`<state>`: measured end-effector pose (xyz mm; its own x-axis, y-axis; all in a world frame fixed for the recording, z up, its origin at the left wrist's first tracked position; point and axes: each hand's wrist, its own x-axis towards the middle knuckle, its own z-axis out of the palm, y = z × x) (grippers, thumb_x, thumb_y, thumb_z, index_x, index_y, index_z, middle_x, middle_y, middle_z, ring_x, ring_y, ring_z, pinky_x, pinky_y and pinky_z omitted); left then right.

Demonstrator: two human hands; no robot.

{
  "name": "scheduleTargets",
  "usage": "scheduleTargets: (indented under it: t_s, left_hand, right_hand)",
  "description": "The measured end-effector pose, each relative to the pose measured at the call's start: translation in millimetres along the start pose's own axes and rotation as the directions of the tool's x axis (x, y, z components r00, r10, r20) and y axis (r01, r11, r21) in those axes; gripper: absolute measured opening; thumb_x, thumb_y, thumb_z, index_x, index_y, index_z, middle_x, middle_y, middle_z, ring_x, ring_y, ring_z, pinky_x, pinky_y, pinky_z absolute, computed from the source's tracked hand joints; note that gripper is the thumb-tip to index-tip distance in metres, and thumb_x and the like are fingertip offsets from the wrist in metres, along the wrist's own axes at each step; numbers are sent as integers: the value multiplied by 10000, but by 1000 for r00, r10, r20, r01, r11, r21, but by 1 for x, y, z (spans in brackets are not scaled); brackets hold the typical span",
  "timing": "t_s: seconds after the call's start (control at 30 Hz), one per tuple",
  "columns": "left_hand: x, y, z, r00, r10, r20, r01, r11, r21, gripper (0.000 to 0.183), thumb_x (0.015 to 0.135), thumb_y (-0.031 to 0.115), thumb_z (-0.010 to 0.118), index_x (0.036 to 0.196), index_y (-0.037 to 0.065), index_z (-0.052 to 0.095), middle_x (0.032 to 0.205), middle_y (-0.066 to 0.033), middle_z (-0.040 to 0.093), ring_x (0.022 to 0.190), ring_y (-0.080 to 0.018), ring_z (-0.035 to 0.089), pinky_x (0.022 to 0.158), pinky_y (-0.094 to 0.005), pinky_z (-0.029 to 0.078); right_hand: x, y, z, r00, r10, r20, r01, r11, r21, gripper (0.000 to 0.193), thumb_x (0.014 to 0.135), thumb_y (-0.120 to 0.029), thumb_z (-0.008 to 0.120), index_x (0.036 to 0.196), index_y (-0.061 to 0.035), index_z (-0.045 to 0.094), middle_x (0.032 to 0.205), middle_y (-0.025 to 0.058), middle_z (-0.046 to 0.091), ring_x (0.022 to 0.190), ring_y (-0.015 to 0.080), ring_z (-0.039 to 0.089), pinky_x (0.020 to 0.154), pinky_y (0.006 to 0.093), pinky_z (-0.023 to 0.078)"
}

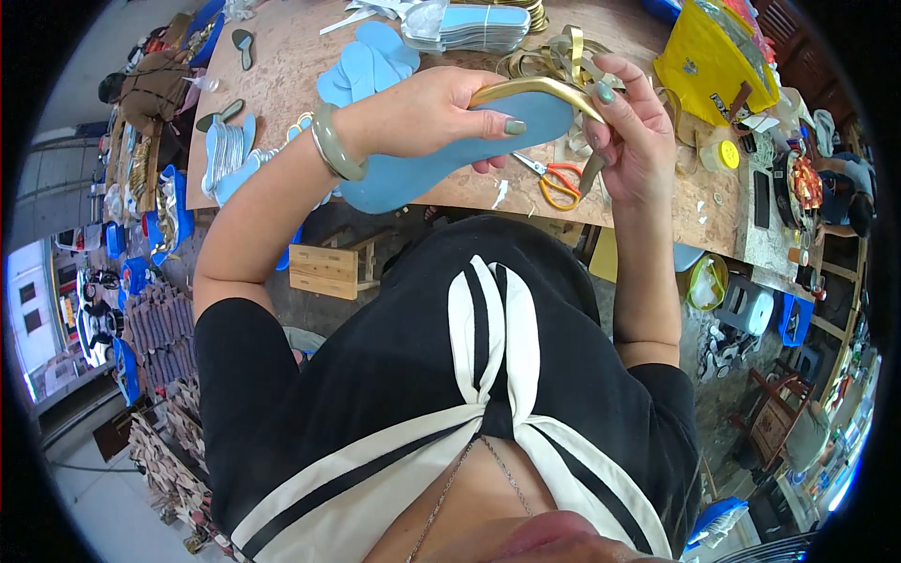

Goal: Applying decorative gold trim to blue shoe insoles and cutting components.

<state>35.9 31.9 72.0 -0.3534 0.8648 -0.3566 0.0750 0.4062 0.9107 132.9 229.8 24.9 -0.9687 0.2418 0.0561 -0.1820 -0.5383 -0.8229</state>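
A pale blue shoe insole (404,178) is held above the table, tilted, its wider end toward the right. My left hand (413,113) grips it, thumb on the blue face and fingers mostly hidden behind. Along its far edge runs a gold strip (540,86), bent around the toe end. My right hand (633,131) pinches this strip at the insole's right end, between thumb and fingers. A loose tail of strip (591,174) hangs below the right fingers. Beneath, scissors (560,185) with orange handles lie on the table.
Loose blue insoles (366,70), a tied bundle (479,28) and coiled gold strips (535,62) lie beyond my hands. More insoles (225,155) are stacked at left. A yellow bag (718,61) and a yellow-lidded jar (721,156) stand at right. Other people sit farther off.
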Motion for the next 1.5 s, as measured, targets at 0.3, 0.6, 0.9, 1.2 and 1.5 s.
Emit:
scheduleTargets:
  t_s: [0.3,0.6,0.9,1.2,1.5]
  left_hand:
    - [3,-14,9,986,143,-88,-162,949,-269,357,934,212,547,1197,-22,485,939,-113,638,841,-174,650,749,-304,549]
    - [12,-13,18,901,265,-344,-384,855,-347,305,952,210,512,1169,-4,494,1000,-130,637,870,-202,652,782,-321,539]
    - [15,-26,12,921,253,-296,-356,856,-374,457,932,321,545,1253,17,432,1025,-94,600,914,-151,616,798,-283,507]
    - [-6,-121,-43,867,-129,-481,-98,903,-419,540,841,403,655,1182,4,527,957,-13,586,841,-89,531,730,-239,443]
    - [-104,-270,-201,-158,-624,-765,-465,731,-500,388,895,366,561,1048,10,589,980,-117,626,877,-224,599,797,-376,474]
  right_hand:
    - [0,20,10,996,-78,32,72,984,166,248,882,-64,586,1123,-24,540,783,-21,573,535,14,443,486,119,351]
    - [7,3,25,955,-283,-94,251,933,-257,170,871,-128,648,995,-17,681,662,-49,541,548,5,406,478,153,297]
    - [36,-10,9,954,-279,-113,227,913,-339,159,875,-109,630,1006,-43,691,717,-42,594,538,-1,406,464,151,297]
    - [63,19,-3,956,189,225,90,540,-837,227,863,-114,590,1079,-79,654,657,13,621,577,64,549,546,222,426]
    - [81,63,38,884,357,301,197,300,-934,135,839,-82,605,913,18,657,656,64,634,596,106,597,568,251,462]
